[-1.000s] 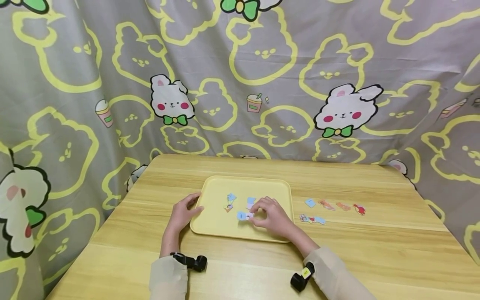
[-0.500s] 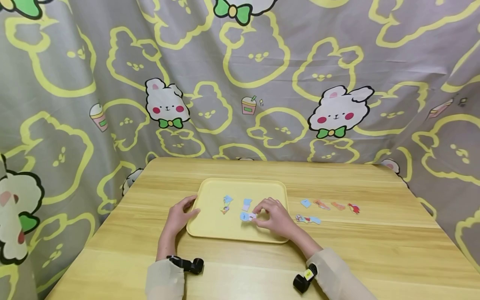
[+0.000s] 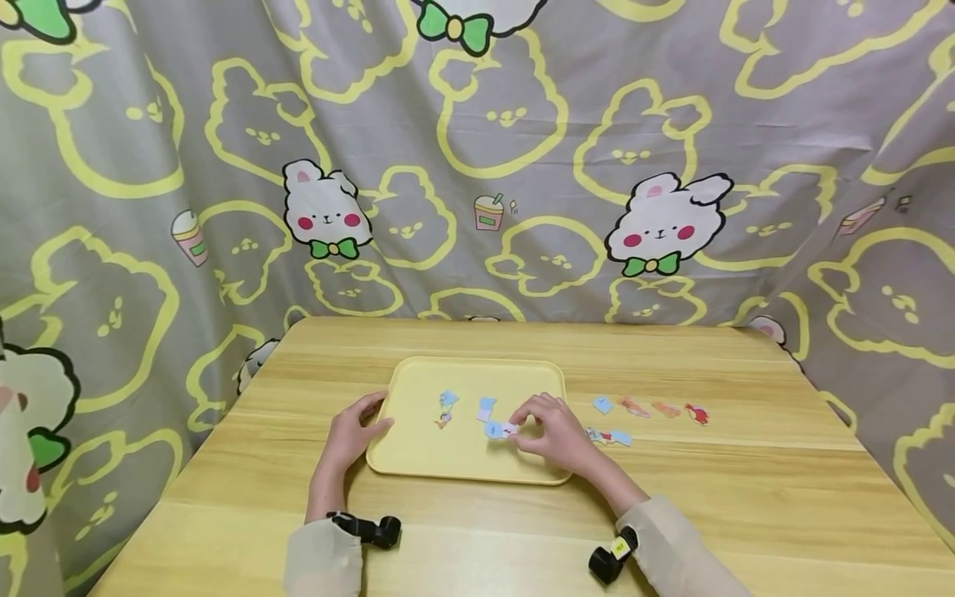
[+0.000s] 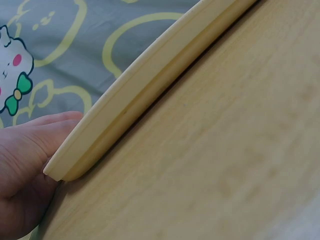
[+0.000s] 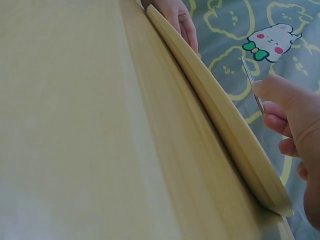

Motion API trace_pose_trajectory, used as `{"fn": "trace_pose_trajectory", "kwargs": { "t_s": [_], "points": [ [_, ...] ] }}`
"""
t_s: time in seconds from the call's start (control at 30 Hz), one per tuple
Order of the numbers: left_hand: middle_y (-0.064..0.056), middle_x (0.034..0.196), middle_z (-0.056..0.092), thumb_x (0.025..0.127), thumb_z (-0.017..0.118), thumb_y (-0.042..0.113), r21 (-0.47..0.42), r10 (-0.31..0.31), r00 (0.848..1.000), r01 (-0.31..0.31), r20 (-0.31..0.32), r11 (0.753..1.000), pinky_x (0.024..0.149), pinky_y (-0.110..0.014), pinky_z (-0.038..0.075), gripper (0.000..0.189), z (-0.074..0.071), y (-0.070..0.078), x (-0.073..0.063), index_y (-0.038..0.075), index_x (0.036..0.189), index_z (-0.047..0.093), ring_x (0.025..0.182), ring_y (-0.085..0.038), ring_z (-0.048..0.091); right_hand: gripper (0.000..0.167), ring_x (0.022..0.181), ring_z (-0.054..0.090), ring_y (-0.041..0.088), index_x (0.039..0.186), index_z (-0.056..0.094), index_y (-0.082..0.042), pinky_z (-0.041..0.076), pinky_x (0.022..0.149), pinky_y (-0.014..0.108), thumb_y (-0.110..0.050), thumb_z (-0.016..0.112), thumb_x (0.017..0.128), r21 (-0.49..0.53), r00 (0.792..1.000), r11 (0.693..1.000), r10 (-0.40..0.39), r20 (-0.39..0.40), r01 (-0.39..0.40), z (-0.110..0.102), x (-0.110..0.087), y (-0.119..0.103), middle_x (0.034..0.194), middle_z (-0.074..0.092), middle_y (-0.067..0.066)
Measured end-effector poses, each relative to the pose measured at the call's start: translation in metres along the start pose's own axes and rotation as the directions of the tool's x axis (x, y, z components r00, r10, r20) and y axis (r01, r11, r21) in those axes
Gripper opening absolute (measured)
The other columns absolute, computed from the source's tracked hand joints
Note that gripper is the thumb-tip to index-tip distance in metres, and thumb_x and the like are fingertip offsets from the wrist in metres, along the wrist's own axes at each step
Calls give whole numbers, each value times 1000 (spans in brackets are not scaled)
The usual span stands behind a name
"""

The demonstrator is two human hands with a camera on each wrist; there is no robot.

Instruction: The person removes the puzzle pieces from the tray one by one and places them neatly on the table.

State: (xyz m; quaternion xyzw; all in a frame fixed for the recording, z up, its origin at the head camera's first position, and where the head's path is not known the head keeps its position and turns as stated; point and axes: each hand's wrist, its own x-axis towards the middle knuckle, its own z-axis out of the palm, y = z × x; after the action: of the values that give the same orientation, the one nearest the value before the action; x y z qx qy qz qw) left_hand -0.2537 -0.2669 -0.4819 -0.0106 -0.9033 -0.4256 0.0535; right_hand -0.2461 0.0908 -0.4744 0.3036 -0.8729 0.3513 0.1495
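In the head view a yellow tray [image 3: 418, 452] lies on the table. My left hand [image 3: 349, 439] holds its left edge, thumb on the rim; that hand [image 4: 25, 165] is beside the tray's end in the left wrist view. Over the tray, my right hand [image 3: 558, 431] pinches a flat light-blue and pink puzzle piece [image 3: 493, 430] between thumb and fingers. The right wrist view shows this piece [image 5: 251, 82] as a thin sheet seen edge-on. Another blue and pink piece [image 3: 487, 408] lies just behind it on the tray. Further left lie small blue and yellow pieces [image 3: 446, 400].
Several loose pieces are on the table right of the tray: a blue one [image 3: 603, 405], orange ones [image 3: 665, 409] and a red one [image 3: 697, 414]. A blue-red strip [image 3: 615, 437] lies nearer, partly behind my right hand. A patterned curtain [image 3: 418, 232] hangs beyond the table.
My right hand has shifted a little to the right over the tray with the piece in its pinch. My left hand stays at the tray's edge. The head view has turned slightly.
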Motion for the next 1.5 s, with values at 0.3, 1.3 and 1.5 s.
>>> {"fn": "trace_pose_trajectory", "kwargs": {
  "t_s": [0.3,1.3,1.5],
  "points": [
    [-22,140,56,90,70,14,5,-6,1000,6,6,1000,113,-49,41,52,0,0,-1,7,139,55,131,-38,53,20,77,52,13,91,69,-20,41,74,25,-19,83,77,12,1000,1000,3,-26,-2,-6,-7,7,88,66,-11],
    [-24,141,54,91,68,14,19,-6,999,5,37,1000,112,-51,41,54,-2,-1,-1,7,142,51,133,-40,50,17,76,49,12,90,69,-21,37,77,29,-21,82,78,-13,995,997,72,-76,-73,-37,-29,26,87,66,-8],
    [-24,140,55,92,68,14,23,0,999,-1,37,1000,112,-51,42,54,-1,-1,-1,7,142,51,132,-39,51,18,74,50,10,88,69,-20,40,74,26,-21,83,77,-28,993,997,69,-98,-72,-43,-34,33,87,66,-9]
  ]
}}
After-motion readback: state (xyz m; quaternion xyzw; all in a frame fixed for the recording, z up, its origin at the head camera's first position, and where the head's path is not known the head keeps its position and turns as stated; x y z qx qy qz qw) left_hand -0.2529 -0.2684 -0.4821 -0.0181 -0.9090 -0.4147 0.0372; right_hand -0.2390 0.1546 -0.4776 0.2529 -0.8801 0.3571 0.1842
